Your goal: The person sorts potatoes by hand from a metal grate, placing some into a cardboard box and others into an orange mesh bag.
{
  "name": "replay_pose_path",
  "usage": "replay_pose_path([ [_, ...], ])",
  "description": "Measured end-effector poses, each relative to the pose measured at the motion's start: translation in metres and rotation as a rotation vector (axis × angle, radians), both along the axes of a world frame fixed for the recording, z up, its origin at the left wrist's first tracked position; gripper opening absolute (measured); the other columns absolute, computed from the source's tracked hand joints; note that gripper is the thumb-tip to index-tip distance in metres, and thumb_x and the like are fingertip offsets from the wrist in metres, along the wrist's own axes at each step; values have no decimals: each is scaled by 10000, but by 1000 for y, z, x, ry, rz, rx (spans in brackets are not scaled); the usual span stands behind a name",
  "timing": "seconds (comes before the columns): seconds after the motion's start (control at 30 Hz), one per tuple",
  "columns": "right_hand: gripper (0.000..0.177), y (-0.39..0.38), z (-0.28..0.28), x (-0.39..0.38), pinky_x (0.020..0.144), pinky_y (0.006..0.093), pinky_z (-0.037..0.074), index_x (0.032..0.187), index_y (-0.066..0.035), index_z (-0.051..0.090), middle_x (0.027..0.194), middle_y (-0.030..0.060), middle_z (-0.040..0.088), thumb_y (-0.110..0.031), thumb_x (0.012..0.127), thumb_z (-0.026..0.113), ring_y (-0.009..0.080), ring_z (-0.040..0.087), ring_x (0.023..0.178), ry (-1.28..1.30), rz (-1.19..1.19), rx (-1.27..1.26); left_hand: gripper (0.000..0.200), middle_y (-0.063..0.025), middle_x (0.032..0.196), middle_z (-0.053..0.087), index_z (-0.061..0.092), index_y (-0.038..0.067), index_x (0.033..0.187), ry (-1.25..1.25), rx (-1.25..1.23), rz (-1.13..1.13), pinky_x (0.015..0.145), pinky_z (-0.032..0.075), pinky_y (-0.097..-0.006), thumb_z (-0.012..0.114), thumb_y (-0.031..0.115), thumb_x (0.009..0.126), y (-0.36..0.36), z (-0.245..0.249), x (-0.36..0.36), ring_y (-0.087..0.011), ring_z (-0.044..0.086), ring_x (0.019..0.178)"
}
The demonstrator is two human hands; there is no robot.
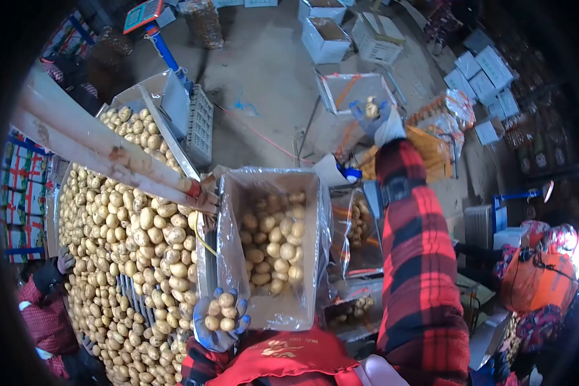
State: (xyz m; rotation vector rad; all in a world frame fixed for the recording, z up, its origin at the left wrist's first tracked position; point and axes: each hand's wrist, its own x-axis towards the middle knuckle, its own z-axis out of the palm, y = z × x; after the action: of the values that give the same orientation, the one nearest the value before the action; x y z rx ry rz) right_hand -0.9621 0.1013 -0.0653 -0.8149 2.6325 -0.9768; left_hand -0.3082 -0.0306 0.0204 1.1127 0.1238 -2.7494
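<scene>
Several small potatoes [221,310] rest in my left hand [212,334], which wears a blue and white glove and is cupped beside the lower left corner of a plastic-lined box [307,257]. Inside that box lies a heap of potatoes [273,241]. My right hand [378,122], gloved too, is stretched far forward with a potato [371,108] in its fingers, over the right side of another lined box [341,93]. Left of the near box, a broad pile of potatoes [135,238] covers the sorting table.
Pale poles [109,151] cross the pile. Lined boxes with potatoes [357,222] stand right of the near box. A scale [143,14], a white crate [200,125] and cartons [325,38] are farther off. Co-workers [48,321] are at the left and right edges.
</scene>
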Motion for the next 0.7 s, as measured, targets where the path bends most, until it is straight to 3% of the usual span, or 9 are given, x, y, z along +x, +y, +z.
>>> replay_pose_path([
  [0.07, 414, -14, -34, -81, 977, 478, 561, 1341, -80, 638, 1323, 159, 695, -375, 1052, 608, 295, 651, 1246, -19, 37, 93, 387, -57, 1253, 673, 697, 165, 1262, 26, -8, 27, 971, 578, -607, 536, 459, 1067, -2, 0, -7, -366, 638, 1263],
  [0.13, 424, -25, 39, -65, 1044, 466, 548, 1362, -88, 679, 1351, 135, 710, -365, 1045, 628, 344, 666, 1266, 207, -391, 541, 393, -60, 1226, 666, 687, 143, 1234, -17, -22, 30, 960, 586, -604, 509, 454, 1071, -2, 11, -18, -365, 653, 1225],
  [0.23, 452, -29, 46, -71, 1027, 456, 561, 1332, -86, 689, 1311, 159, 723, -400, 1008, 669, 342, 700, 1207, 354, -243, 728, 390, -73, 1227, 664, 686, 134, 1239, -44, 2, 33, 974, 582, -616, 510, 439, 1072, -7, 14, -27, -383, 647, 1232],
  [0.27, 549, -28, 47, -74, 992, 459, 577, 1330, -87, 683, 1290, 173, 728, -496, 964, 694, 337, 710, 1188, 274, -278, 631, 391, -75, 1230, 663, 683, 131, 1244, -42, 15, 39, 977, 582, -617, 509, 437, 1073, -8, 10, -27, -389, 644, 1235],
  [0.33, 650, -21, 23, -91, 951, 455, 591, 1319, -87, 679, 1235, 180, 743, -591, 911, 719, 346, 727, 1132, 338, -183, 725, 392, -78, 1233, 661, 679, 128, 1249, -36, 33, 37, 979, 582, -619, 511, 435, 1071, -7, 9, -30, -401, 639, 1238],
  [0.4, 519, -20, 12, -85, 874, 444, 606, 1262, -93, 699, 1132, 173, 767, -518, 963, 694, 345, 752, 1026, 427, -334, 620, 394, -77, 1233, 661, 675, 127, 1249, -24, 35, 35, 975, 583, -621, 518, 437, 1065, -5, 9, -37, -411, 635, 1241],
  [0.43, 332, -13, -6, -95, 826, 434, 608, 1212, -99, 716, 1089, 163, 776, -363, 1030, 632, 323, 762, 958, 463, -321, 590, 385, -65, 1253, 670, 691, 155, 1246, -51, 7, 13, 963, 588, -610, 530, 452, 1062, -4, 8, -37, -400, 639, 1251],
  [0.47, 295, -12, -25, -117, 835, 425, 606, 1217, -108, 718, 1112, 142, 778, -323, 1043, 616, 306, 760, 985, 370, -336, 632, 376, -54, 1273, 678, 706, 182, 1243, -81, -20, -8, 952, 592, -600, 542, 467, 1059, -3, 6, -35, -389, 644, 1260],
  [0.7, 250, -26, -21, -138, 800, 410, 567, 1135, -96, 723, 1052, 105, 753, -296, 1019, 631, 272, 712, 929, 281, -554, 466, 356, -52, 1307, 692, 717, 209, 1234, -106, -43, -18, 931, 603, -574, 558, 470, 1052, -1, -1, -35, -378, 667, 1241],
])
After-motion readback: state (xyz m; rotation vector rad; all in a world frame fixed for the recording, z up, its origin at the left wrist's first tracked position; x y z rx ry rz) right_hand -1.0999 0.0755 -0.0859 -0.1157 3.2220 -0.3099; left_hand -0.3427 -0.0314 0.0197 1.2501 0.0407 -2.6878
